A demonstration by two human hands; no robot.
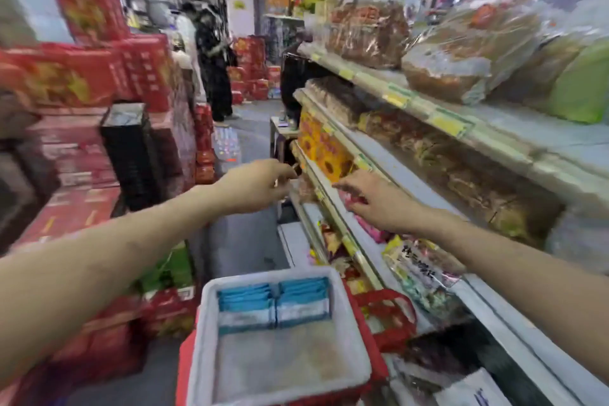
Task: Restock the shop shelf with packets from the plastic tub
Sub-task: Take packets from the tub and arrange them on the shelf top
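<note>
In the head view, motion blur leaves little writing legible. A clear packet (418,270) on the near right of the shelf (333,208) carries large dark Chinese characters that cannot be read, and the yellow price labels (445,123) along the upper shelf edges are unreadable too. Near the bottom centre, a white plastic tub (204,323) sits on a red basket (184,369). Two side-by-side rows of blue-and-white packets (273,303) stand on edge against its far wall. The left hand (260,184) reaches to the far end of the shelf rail with its fingers bent forward; blur hides whether they pinch anything. The right hand (372,204) is palm down over the same shelf, just right of the rail, with its fingers stretched out and slightly apart above pink packets. Yellow-and-orange boxes (326,148) fill the tier beyond both hands. Clear bags of brown snacks (365,30) lie on the top tier. Red cartons (82,76) are stacked along the left, and a person (214,59) stands far down the aisle.
</note>
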